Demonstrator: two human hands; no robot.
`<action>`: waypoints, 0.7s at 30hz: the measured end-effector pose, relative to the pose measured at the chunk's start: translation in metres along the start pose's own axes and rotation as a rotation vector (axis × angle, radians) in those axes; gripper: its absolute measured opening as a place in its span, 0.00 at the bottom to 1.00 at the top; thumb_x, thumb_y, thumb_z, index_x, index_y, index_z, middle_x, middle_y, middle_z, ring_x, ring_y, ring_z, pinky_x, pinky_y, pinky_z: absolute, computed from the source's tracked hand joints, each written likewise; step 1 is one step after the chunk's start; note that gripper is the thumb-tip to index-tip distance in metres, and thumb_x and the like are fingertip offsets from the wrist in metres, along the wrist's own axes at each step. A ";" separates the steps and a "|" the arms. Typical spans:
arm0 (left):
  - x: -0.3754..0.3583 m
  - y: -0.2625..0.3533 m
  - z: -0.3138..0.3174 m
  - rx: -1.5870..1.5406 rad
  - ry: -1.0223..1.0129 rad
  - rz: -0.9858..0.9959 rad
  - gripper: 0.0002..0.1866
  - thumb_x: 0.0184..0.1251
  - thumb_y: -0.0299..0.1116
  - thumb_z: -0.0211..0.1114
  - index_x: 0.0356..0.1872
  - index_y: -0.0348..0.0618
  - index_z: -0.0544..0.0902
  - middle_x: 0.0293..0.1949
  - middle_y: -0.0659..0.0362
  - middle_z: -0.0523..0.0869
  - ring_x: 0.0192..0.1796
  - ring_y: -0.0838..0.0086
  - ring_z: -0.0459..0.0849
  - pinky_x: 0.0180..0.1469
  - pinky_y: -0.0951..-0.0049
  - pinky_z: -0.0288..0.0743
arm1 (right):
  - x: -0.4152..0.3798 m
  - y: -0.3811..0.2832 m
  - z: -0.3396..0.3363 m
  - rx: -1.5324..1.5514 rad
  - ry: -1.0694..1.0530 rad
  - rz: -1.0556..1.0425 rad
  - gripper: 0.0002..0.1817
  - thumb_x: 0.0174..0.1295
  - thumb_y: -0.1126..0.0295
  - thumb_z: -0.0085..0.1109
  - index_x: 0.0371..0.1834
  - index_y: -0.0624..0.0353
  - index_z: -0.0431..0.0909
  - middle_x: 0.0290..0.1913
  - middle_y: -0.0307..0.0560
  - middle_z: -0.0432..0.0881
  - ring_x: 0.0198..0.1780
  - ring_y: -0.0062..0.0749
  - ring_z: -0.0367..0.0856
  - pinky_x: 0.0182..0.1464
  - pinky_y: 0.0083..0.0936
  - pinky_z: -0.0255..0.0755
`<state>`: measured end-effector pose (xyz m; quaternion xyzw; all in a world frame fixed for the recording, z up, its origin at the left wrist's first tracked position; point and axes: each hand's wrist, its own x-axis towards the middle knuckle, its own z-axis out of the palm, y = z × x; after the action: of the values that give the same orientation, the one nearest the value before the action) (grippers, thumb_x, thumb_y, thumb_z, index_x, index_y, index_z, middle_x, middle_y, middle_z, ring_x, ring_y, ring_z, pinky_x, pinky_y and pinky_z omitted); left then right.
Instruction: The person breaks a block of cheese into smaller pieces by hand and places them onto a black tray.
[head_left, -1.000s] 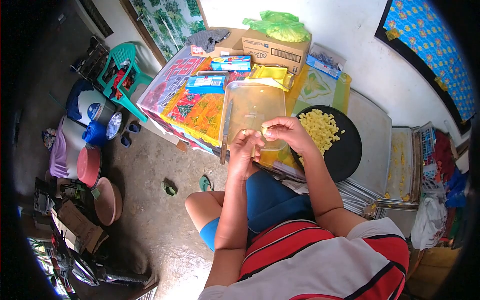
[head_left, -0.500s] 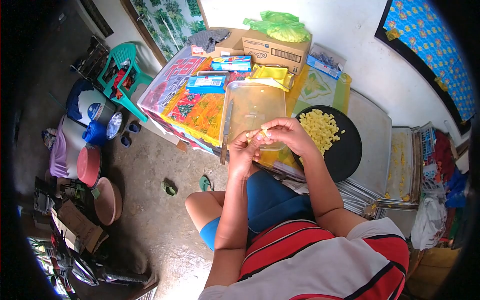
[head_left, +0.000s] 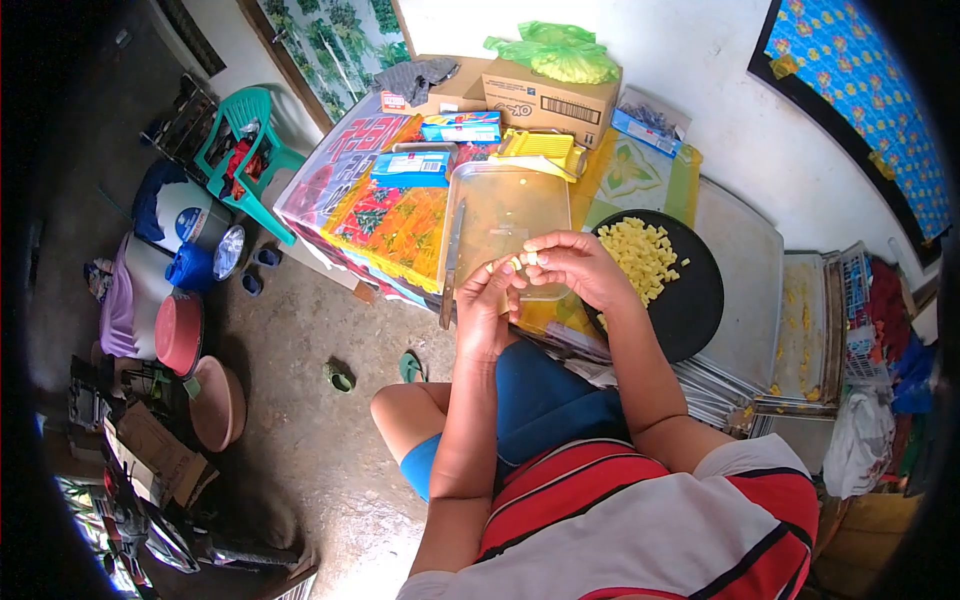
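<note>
Over the near edge of the table, my left hand (head_left: pixel 484 308) and my right hand (head_left: pixel 582 270) meet fingertip to fingertip. Both pinch a small pale yellow piece (head_left: pixel 522 261), mostly covered by the fingers; its kind I cannot tell. Behind them lies a clear plastic tray (head_left: pixel 512 205) with a few crumbs on it. A long knife (head_left: pixel 454 250) rests along the tray's left side, its handle over the table edge. Beside my right forearm, a round black pan (head_left: pixel 695 315) holds a heap of small yellow cubes (head_left: pixel 637 258).
Blue boxes (head_left: pixel 412 170), a yellow slicer-like tool (head_left: pixel 542 152) and a cardboard box (head_left: pixel 550 100) stand at the back of the table. Metal trays (head_left: pixel 740 240) are stacked on the right. Basins (head_left: pixel 218 405) and a green chair (head_left: pixel 250 150) are on the left.
My right fingertips have shifted slightly up and away from the left ones, showing more of the small piece between them. The tray, knife and pan have stayed put.
</note>
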<state>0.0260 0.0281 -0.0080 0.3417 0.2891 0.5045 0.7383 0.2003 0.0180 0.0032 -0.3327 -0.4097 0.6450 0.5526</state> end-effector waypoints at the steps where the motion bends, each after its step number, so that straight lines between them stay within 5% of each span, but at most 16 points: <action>1: 0.000 0.000 0.000 -0.018 0.009 -0.009 0.09 0.67 0.31 0.61 0.43 0.38 0.82 0.26 0.61 0.81 0.20 0.82 0.72 0.18 0.81 0.64 | 0.000 -0.001 0.000 0.011 -0.002 0.005 0.14 0.62 0.75 0.57 0.50 0.68 0.78 0.43 0.48 0.83 0.42 0.28 0.83 0.48 0.24 0.79; 10: 0.002 -0.002 -0.005 -0.050 0.013 -0.024 0.10 0.65 0.31 0.61 0.44 0.39 0.80 0.26 0.61 0.80 0.20 0.80 0.72 0.18 0.80 0.64 | 0.000 -0.007 -0.012 -0.143 0.059 -0.022 0.13 0.60 0.72 0.62 0.46 0.66 0.79 0.39 0.44 0.84 0.38 0.25 0.83 0.43 0.21 0.77; 17: 0.002 -0.006 -0.007 -0.082 -0.022 -0.035 0.07 0.64 0.30 0.63 0.42 0.44 0.79 0.25 0.61 0.79 0.20 0.79 0.73 0.18 0.79 0.65 | -0.029 -0.027 -0.111 -0.922 0.512 -0.192 0.10 0.51 0.72 0.65 0.36 0.63 0.82 0.33 0.45 0.85 0.36 0.27 0.83 0.41 0.23 0.75; 21: 0.003 -0.011 0.003 -0.085 -0.049 -0.074 0.08 0.64 0.32 0.63 0.41 0.42 0.79 0.24 0.62 0.79 0.20 0.80 0.72 0.19 0.79 0.64 | -0.052 -0.035 -0.127 -1.127 0.714 -0.032 0.08 0.51 0.71 0.62 0.34 0.63 0.82 0.33 0.48 0.85 0.37 0.32 0.84 0.43 0.26 0.75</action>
<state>0.0353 0.0278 -0.0158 0.3114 0.2618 0.4804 0.7770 0.3366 -0.0112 -0.0225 -0.7576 -0.4810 0.1742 0.4053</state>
